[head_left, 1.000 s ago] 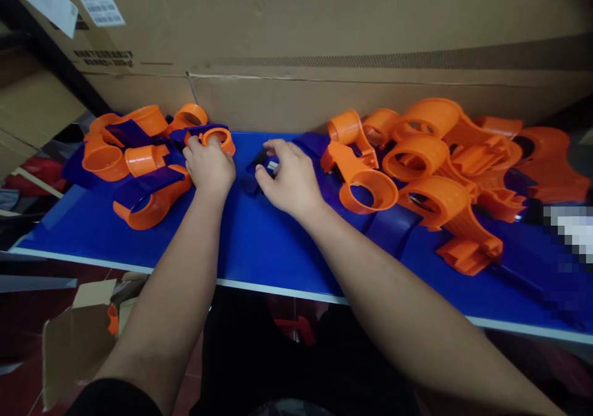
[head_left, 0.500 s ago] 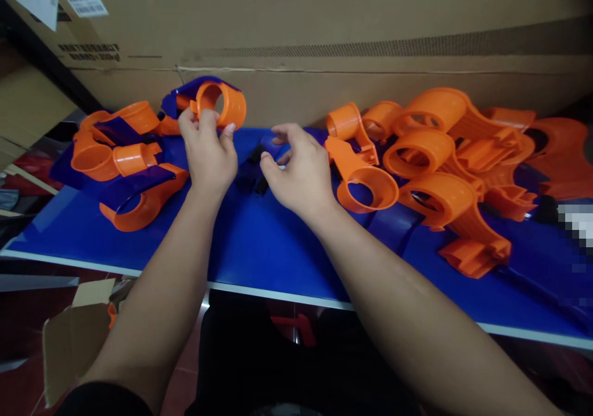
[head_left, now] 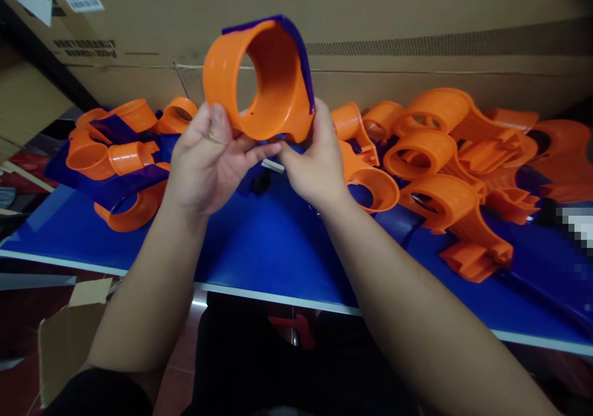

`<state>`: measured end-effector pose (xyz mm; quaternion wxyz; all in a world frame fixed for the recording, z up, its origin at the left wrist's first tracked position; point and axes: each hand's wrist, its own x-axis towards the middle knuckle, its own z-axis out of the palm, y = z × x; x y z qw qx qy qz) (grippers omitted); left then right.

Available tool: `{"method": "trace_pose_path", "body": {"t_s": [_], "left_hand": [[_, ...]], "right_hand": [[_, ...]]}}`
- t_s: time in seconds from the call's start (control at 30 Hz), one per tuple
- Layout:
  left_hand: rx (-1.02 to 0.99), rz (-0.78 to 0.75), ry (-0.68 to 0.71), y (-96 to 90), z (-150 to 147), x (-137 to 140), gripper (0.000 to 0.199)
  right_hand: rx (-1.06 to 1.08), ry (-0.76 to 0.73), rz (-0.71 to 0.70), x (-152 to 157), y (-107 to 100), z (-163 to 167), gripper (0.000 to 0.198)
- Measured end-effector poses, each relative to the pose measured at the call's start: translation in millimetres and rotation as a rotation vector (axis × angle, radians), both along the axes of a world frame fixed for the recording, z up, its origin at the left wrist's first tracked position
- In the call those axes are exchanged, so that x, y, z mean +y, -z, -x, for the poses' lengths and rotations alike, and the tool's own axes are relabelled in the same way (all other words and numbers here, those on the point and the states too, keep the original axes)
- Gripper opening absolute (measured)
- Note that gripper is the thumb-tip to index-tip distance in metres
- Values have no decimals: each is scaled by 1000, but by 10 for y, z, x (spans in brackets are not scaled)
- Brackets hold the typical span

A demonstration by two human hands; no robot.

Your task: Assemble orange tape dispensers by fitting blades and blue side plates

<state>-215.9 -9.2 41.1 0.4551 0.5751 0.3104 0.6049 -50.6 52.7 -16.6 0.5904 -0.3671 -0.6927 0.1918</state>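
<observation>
Both hands hold up an orange and blue plastic tape dispenser [head_left: 222,76], its wide orange ring facing me and the blue piece wrapped over the top and right side. My left hand [head_left: 199,162] grips the ring from the lower left, thumb on its front. My right hand [head_left: 319,162] is closed on its lower right end, with the thumb underneath near the left fingertips. Part of the right fingers is hidden behind the dispenser. Below the hands, a small dark part [head_left: 260,184] lies on the blue tabletop [head_left: 269,249].
Several orange dispenser bodies [head_left: 419,153] are heaped on the right. On the left lies a pile of orange and blue dispensers [head_left: 132,156]. A large cardboard box [head_left: 370,8] stands behind the table. An open carton [head_left: 69,348] sits below the front left edge.
My left hand has lifted a dispenser from the left pile's back to the middle, closer to me. My right hand, open before, has risen and closed on its right side.
</observation>
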Motion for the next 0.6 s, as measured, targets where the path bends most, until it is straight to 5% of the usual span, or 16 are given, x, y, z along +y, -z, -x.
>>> {"method": "trace_pose_path", "body": {"t_s": [0.33, 0.6], "left_hand": [[-233, 265, 100, 16, 258, 208, 51], [-363, 434, 172, 107, 151, 300, 55]], "right_hand": [[520, -627, 617, -222, -195, -12, 49], [467, -572, 625, -277, -176, 79, 46]]}}
